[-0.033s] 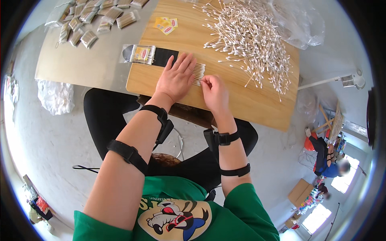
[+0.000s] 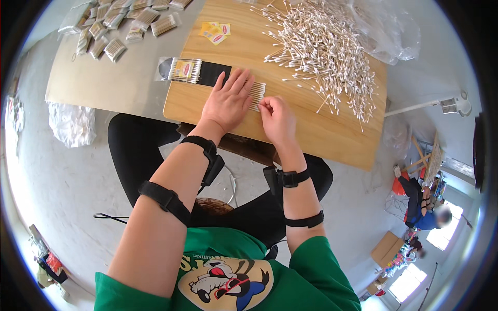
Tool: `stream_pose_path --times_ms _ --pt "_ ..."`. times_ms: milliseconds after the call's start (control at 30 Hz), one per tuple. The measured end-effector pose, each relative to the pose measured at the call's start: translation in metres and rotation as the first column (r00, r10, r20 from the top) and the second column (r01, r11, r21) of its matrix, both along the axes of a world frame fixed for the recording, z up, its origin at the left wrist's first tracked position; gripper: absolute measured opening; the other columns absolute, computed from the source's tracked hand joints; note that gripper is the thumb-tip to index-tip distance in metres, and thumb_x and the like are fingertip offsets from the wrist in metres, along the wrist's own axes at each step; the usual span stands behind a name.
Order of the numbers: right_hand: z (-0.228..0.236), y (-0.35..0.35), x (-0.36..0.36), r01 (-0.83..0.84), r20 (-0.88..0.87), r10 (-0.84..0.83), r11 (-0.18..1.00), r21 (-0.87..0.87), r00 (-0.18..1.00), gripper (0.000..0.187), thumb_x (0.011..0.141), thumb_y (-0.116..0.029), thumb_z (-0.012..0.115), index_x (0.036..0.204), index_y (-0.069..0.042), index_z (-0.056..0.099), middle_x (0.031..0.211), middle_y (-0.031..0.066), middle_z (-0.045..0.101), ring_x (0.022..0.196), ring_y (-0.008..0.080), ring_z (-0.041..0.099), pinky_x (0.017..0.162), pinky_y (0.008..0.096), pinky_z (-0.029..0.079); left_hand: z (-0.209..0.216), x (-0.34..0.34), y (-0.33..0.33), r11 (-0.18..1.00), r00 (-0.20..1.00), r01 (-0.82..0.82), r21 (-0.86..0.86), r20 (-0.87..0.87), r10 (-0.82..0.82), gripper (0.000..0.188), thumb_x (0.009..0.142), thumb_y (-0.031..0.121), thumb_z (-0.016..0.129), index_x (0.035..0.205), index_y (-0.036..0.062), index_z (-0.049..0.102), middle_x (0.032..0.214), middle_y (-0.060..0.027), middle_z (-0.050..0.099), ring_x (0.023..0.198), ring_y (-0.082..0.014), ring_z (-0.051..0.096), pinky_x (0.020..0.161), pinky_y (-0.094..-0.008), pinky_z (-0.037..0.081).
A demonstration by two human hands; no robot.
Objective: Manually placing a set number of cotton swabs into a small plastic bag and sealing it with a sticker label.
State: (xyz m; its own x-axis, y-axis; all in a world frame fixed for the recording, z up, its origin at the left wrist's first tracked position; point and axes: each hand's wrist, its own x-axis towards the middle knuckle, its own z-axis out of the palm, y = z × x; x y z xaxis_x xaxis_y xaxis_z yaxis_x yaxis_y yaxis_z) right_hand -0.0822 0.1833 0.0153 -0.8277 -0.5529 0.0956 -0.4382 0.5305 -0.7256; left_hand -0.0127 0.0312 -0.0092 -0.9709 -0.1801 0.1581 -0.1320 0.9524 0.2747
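Head view. The left hand [image 2: 226, 103] lies palm down with the fingers extended and nearly side by side, covering part of a row of cotton swabs [image 2: 258, 92] on the wooden worktop [image 2: 332, 139]. The exposed swab ends project to the right of this hand, arranged roughly parallel. The right hand [image 2: 280, 122] is positioned at the near right corner of the row, with thumb and index finger pressed together at the swab ends; whether a swab is gripped between them cannot be determined.

A black strip [image 2: 213, 74] extends left from beneath the left hand. At its left end lies a flat swab pack [image 2: 184, 70] with a yellow label, partly inside a clear sleeve [image 2: 163, 68] at the worktop's left edge. Yellow cards [image 2: 215, 32] lie farther back, beyond the strip.

A large loose swab pile [image 2: 329, 57] occupies the far right of the worktop, with a clear plastic bag [image 2: 397, 31] beside it. Finished-looking packs [image 2: 114, 50] are grouped on the grey surface [image 2: 116, 85] at upper left. A white plastic bag [image 2: 72, 124] is located below that surface's near edge. Black straps [image 2: 165, 201] encircle both forearms.
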Motion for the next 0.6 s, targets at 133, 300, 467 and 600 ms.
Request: stream_pose_path --times_ms 133,300,467,600 --pt "0.0014 -0.0053 -0.0050 -0.080 -0.045 0.085 0.991 0.106 0.995 0.005 0.085 -0.011 0.069 0.086 -0.009 0.064 0.085 0.0073 0.063 0.078 0.0306 0.064 0.065 0.0423 0.050 0.0003 0.0023 -0.0031 1.000 1.000 -0.007 -0.001 -0.005 0.007 0.053 0.101 0.033 0.044 0.149 0.0100 0.041 0.156 -0.0059 0.037 0.147 -0.0205 0.029 0.121 -0.0451 0.019" --pt "0.0040 -0.0073 -0.0073 -0.160 -0.200 0.201 0.966 0.206 0.959 0.005 0.086 -0.010 0.065 0.085 -0.008 0.061 0.083 0.0090 0.061 0.077 0.0323 0.063 0.064 0.0447 0.051 0.0033 0.0019 -0.0028 1.000 1.000 0.002 -0.017 0.012 -0.002 0.054 0.101 0.033 0.044 0.149 0.0100 0.040 0.157 -0.0060 0.035 0.147 -0.0209 0.028 0.121 -0.0450 0.018" --pt "0.0001 -0.0069 -0.0099 -0.197 -0.243 0.277 0.931 0.306 0.930 0.005 0.088 -0.009 0.062 0.086 -0.008 0.058 0.084 0.0110 0.059 0.077 0.0345 0.063 0.064 0.0459 0.051 0.0027 0.0014 -0.0033 0.999 1.000 0.000 -0.037 0.018 0.001 0.055 0.101 0.035 0.044 0.150 0.0102 0.039 0.157 -0.0061 0.034 0.147 -0.0210 0.028 0.121 -0.0448 0.017" --pt "-0.0012 -0.0048 -0.0091 -0.161 -0.234 0.212 0.962 0.220 0.949 0.006 0.087 -0.008 0.062 0.086 -0.007 0.056 0.085 0.0122 0.059 0.078 0.0355 0.062 0.065 0.0463 0.050 0.0025 0.0004 -0.0022 1.000 0.999 0.003 -0.031 0.037 -0.002 0.055 0.101 0.035 0.043 0.150 0.0105 0.038 0.158 -0.0057 0.033 0.148 -0.0208 0.027 0.121 -0.0447 0.017"
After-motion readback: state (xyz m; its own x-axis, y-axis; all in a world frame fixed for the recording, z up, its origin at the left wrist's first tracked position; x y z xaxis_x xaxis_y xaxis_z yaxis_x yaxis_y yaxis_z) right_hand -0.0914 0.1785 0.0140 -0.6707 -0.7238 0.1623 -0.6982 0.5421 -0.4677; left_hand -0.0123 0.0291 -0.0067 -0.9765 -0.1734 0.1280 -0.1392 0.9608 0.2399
